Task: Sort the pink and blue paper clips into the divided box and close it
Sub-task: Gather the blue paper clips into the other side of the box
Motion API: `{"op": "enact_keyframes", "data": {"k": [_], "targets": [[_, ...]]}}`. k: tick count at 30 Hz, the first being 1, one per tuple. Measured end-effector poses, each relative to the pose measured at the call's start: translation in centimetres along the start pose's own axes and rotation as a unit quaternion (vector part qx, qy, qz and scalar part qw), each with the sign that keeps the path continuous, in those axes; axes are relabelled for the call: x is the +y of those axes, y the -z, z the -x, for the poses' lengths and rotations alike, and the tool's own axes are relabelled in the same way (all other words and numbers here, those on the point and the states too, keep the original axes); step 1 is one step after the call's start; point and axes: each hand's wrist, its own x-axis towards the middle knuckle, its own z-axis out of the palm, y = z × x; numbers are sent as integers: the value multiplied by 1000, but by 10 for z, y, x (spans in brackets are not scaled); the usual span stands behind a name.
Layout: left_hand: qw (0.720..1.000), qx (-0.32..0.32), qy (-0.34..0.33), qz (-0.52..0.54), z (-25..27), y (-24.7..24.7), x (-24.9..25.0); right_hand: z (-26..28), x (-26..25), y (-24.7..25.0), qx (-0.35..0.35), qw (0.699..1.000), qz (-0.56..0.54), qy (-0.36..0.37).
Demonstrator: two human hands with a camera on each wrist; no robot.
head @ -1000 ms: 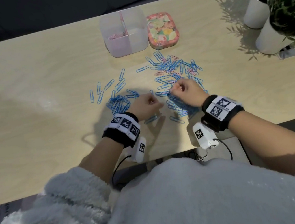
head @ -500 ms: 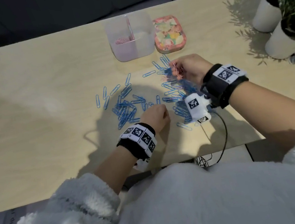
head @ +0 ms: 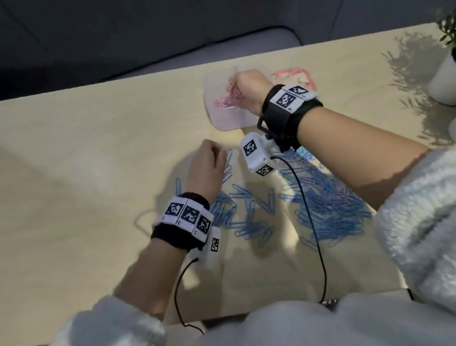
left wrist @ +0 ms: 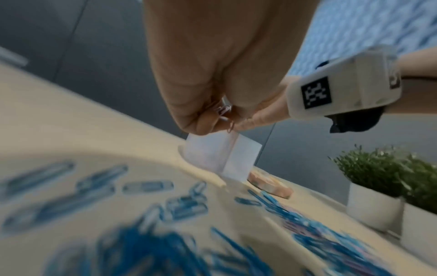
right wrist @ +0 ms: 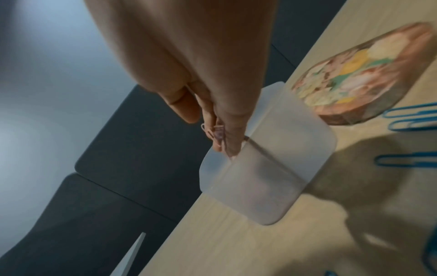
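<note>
Since half a second ago the right hand (head: 248, 89) has travelled from the clip pile toward the far edge of the bench (head: 73, 165) and now hangs over the translucent divided box (head: 224, 120). Its fingers (right wrist: 227, 130) are pressed together, pinching a few pink paper clips (right wrist: 216, 133) just above the box's left compartment, where more pink clips (head: 223, 103) already lie. The left hand (head: 208, 165) has also moved up from the near edge, and its fingers are curled round a small bunch of pink clips (left wrist: 223, 112), seen only in the left wrist view. Loose blue paper clips (head: 325, 206) are spread over the middle of the bench, nearer the front edge than the box, some under the right forearm. The floral lid (right wrist: 364, 74) lies flat just beside the box on its right side, apart from it. Two white pots with green plants (left wrist: 378, 186) stand near the bench's right edge. Both wrists wear black bands with printed markers.
</note>
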Motion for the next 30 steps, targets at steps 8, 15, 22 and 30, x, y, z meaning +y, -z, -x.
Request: {"op": "enact_keyframes", "data": {"k": [8,15,22,30], "targets": [[992,16,-51,-110,-83,23,43,10,2,26,0,999,-9,48],[964,-54,-62,-254,-136,11,59,65,53,86,72,997,-17,29],[957,-55,-120,-260,-119,14,47,72,120,143,152,952,259,57],[988,-80,-82,-102,-113,21,30,97,148,108,46,834,537,119]]}}
